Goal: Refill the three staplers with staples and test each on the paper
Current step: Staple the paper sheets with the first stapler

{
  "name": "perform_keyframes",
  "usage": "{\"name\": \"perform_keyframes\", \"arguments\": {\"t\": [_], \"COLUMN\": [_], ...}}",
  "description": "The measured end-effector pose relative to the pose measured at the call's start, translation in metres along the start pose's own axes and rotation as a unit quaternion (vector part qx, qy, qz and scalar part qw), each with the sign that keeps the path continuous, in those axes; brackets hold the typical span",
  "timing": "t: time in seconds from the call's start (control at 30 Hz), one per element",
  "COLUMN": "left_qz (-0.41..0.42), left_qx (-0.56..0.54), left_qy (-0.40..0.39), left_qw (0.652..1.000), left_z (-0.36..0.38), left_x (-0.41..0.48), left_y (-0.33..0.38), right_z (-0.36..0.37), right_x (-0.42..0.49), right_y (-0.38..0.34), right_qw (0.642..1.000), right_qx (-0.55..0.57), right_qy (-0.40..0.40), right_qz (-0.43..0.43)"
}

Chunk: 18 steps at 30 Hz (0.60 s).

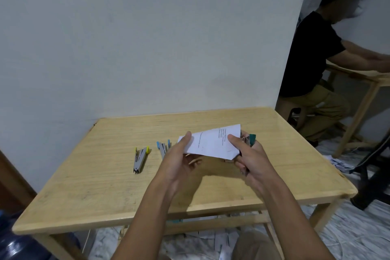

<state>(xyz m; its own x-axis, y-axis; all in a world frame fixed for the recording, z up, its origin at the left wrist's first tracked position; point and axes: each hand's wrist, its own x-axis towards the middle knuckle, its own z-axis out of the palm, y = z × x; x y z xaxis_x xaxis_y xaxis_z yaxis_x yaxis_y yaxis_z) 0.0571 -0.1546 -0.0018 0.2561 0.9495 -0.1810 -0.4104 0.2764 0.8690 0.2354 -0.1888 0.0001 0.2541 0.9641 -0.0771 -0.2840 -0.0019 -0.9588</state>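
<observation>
Head view: testing the green-tipped grey metal stapler [251,140] on the folded white printed paper [213,142].
Left hand [181,160] pinched the paper's edge; right hand [251,160] gripped stapler behind its fingers, paper under thumb. Next, probably squeezing.

3 staplers [140,160] [163,148] [251,139] (1 mostly hidden), 1 paper [213,142], 2 hands [182,160] [252,159], 1 table [109,186].

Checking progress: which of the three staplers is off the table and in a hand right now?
The green-tipped stapler, in the right hand behind the paper. The yellow-tipped stapler and blue-tipped stapler lie on the table.
</observation>
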Motion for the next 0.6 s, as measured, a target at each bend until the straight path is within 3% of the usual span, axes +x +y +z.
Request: {"name": "perform_keyframes", "arguments": {"t": [0.13,0.33,0.6], "left_qz": [0.012,0.034,0.007], "left_qx": [0.065,0.120,0.234], "left_qy": [0.026,0.085,0.145], "left_qw": [0.997,0.989,0.961], "left_z": [-0.002,0.022,0.076], "left_x": [0.014,0.066,0.165], "left_y": [0.006,0.002,-0.033], "right_z": [-0.013,-0.033,-0.061], "right_x": [0.002,0.020,0.064], "right_y": [-0.016,-0.026,-0.038], "right_qw": [0.997,0.971,0.969], "right_qx": [-0.069,-0.221,-0.223], "right_qy": [-0.028,0.093,0.088], "right_qz": [-0.033,-0.015,0.059]}}
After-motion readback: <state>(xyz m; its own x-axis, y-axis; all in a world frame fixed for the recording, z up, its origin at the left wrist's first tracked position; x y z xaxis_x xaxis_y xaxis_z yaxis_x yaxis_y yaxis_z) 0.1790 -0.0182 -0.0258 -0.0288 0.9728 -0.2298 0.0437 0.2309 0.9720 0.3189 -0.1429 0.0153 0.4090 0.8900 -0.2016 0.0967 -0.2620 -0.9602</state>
